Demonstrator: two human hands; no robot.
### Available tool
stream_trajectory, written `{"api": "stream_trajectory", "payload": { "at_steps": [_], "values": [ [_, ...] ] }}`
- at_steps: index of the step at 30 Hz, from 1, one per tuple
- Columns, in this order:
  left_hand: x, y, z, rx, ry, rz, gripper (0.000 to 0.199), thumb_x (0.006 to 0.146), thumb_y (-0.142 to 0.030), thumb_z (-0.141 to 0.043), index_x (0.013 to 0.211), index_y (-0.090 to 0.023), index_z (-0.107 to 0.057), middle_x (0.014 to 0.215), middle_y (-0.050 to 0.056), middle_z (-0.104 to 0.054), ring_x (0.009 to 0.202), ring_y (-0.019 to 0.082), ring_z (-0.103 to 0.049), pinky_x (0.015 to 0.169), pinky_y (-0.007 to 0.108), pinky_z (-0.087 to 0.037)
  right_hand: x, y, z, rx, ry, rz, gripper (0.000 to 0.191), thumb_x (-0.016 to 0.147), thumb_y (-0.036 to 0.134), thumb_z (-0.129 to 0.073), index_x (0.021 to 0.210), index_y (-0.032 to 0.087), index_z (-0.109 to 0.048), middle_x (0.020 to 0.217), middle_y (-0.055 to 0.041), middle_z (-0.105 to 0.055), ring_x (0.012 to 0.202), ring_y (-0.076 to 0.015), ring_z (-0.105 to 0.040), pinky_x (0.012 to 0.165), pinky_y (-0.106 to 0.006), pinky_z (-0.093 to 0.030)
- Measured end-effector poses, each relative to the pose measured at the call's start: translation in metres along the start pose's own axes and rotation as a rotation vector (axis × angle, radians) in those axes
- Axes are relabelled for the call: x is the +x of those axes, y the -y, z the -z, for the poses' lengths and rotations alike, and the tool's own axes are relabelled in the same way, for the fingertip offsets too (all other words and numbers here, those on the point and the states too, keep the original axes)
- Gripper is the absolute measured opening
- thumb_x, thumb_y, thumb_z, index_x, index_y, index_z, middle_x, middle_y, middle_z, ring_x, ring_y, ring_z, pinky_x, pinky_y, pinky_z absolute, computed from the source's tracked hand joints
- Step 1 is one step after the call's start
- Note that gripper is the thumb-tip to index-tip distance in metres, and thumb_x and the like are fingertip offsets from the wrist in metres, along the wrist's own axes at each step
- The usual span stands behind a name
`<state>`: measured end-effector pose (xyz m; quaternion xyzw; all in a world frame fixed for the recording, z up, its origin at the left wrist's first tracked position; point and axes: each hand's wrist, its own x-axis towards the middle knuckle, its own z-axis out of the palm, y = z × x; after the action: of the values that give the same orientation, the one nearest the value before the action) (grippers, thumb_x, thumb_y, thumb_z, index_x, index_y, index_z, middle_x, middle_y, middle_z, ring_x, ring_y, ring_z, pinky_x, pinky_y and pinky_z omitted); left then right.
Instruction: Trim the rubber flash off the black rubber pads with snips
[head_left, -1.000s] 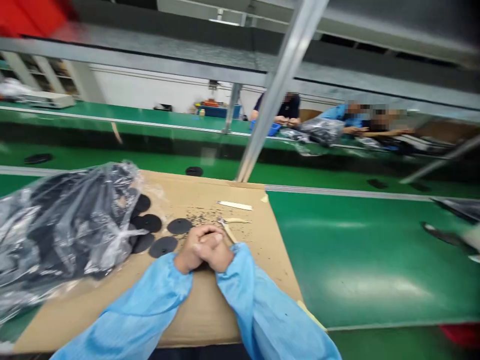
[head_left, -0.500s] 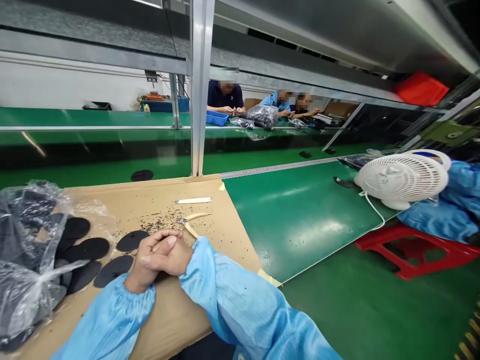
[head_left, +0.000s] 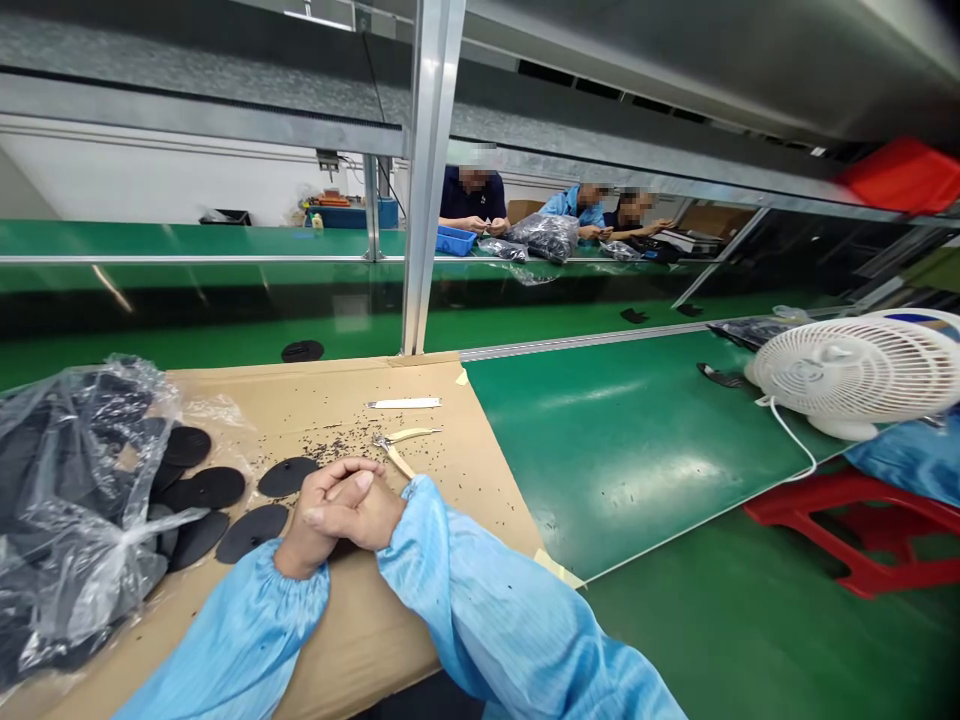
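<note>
My left hand (head_left: 309, 530) and my right hand (head_left: 369, 512) are clasped together over the cardboard sheet (head_left: 465, 450), fingers closed round each other. No object shows in them, though the space between the palms is hidden. Just beyond them lie nippers (head_left: 405, 436) with cream handles, spread apart. Farther back rests a slim white utility knife (head_left: 405, 403). Left of my hands are several flat black discs (head_left: 252, 532), and a clear plastic bag (head_left: 82, 500) full of black pieces. Small black scraps (head_left: 337, 445) are scattered about the nippers.
The green bench (head_left: 600, 450) continues rightward, with a white fan (head_left: 855, 365) on it and a red stool (head_left: 862, 520) beside it. A metal post (head_left: 431, 180) stands behind the cardboard. Several people sit at the far bench, near a blue bin (head_left: 455, 240).
The view has turned slightly left, so the surroundings appear shifted right. My hands stay clasped over the cardboard, and the tools lie unmoved.
</note>
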<state>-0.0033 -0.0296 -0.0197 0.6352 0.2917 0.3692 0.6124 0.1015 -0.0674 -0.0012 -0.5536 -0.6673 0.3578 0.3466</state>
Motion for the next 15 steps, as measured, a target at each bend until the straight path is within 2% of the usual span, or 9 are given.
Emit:
{"api": "stream_trajectory", "payload": {
  "at_steps": [5, 15],
  "values": [
    [-0.0007, 0.0017, 0.0018, -0.016, 0.009, 0.013, 0.027, 0.082, -0.035, -0.062, 0.098, -0.014, -0.067, 0.105, 0.010, -0.069, 0.099, 0.026, -0.063, 0.086, 0.035, -0.051, -0.0002, -0.0020, -0.0028, 0.004, -0.018, -0.017, 0.028, 0.078, 0.045, -0.068, 0.086, 0.018, -0.067, 0.090, -0.0027, -0.068, 0.096, -0.0208, -0.062, 0.082, -0.029, -0.049],
    [0.0006, 0.0073, 0.0028, -0.059, -0.004, 0.061, 0.025, 0.080, -0.036, -0.063, 0.095, -0.015, -0.067, 0.106, 0.010, -0.069, 0.101, 0.029, -0.062, 0.089, 0.040, -0.051, 0.0008, 0.0009, 0.0039, -0.035, 0.019, -0.024, 0.039, 0.074, 0.058, -0.067, 0.073, 0.019, -0.064, 0.072, 0.0005, -0.065, 0.084, -0.0179, -0.062, 0.076, -0.026, -0.049]
  ]
}}
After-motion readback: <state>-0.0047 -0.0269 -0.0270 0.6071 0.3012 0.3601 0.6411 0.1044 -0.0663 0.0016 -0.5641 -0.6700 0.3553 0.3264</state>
